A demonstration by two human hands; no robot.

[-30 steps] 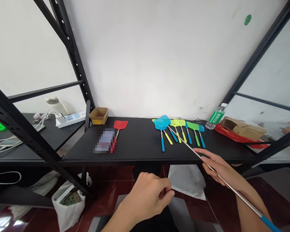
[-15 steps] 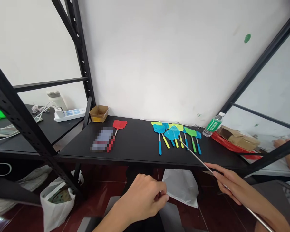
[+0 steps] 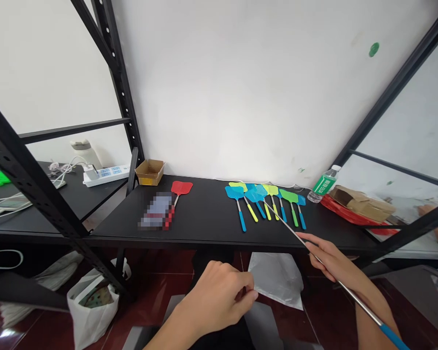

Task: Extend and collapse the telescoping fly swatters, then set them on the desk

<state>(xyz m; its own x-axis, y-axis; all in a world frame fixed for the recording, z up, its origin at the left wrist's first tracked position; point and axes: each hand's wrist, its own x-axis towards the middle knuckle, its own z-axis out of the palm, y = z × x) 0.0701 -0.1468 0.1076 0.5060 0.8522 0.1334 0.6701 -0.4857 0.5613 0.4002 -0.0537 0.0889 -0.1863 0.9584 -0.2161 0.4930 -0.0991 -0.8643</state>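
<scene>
My right hand (image 3: 328, 257) is closed around the shaft of a long fly swatter (image 3: 284, 221) with a blue head and blue handle. The handle lies back along my forearm. Its head rests among several fly swatters in a row, overlapping other heads. At the row's left end lies a blue swatter (image 3: 235, 193), handle toward me. Yellow swatters (image 3: 271, 190) and a green swatter (image 3: 289, 196) are also in the row. My left hand (image 3: 222, 294) hovers over my lap, fingers curled in, with nothing visible in them. A red swatter (image 3: 181, 187) lies apart at left.
The black desk (image 3: 200, 218) stands against a white wall. On it are a small cardboard box (image 3: 150, 172), a blurred-out flat object (image 3: 156, 210) and a water bottle (image 3: 324, 183). Black metal posts (image 3: 122, 87) flank it. A white bag (image 3: 95, 306) stands on the floor.
My right hand and the held fly swatter have moved left, and more of its blue handle shows. The blue swatter at the row's left end has shifted left and tilted. My left hand stays put.
</scene>
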